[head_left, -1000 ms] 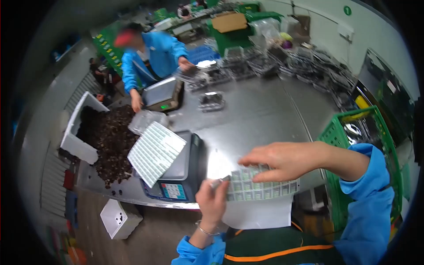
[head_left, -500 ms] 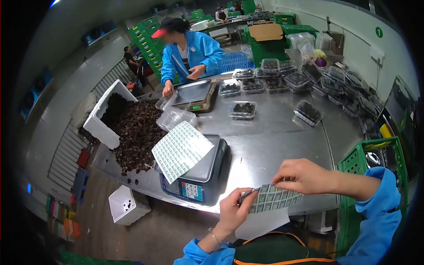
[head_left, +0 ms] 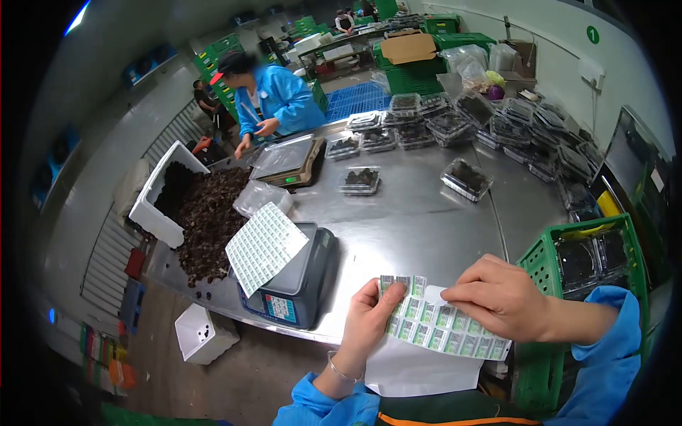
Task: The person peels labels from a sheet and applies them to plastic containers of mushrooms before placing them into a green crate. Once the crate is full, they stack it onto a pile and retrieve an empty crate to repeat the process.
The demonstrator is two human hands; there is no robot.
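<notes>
My left hand [head_left: 369, 316] grips the left edge of a sheet of small green-and-white stickers [head_left: 447, 331], thumb on top. My right hand [head_left: 501, 298] is closed in a pinch at the sheet's upper edge, beside a blank white patch [head_left: 434, 295]. Whether a loose sticker is between those fingertips is hidden. Below the sheet hangs plain white paper [head_left: 423, 373]. Left of my hands, a second sticker sheet [head_left: 266, 248] lies across a digital scale [head_left: 320, 263] on the steel table [head_left: 398, 234].
Clear boxes of dark pieces [head_left: 467, 179] crowd the table's far right. A green crate [head_left: 540, 273] stands by my right arm. At far left, a white foam box [head_left: 153, 206] spills a dark heap [head_left: 209, 213]. A co-worker [head_left: 277, 99] stands behind another scale [head_left: 284, 160].
The sticker sheet is now tilted with its printed face toward me, and a blank patch shows by my right fingers. My view has shifted right. The co-worker's head has turned away.
</notes>
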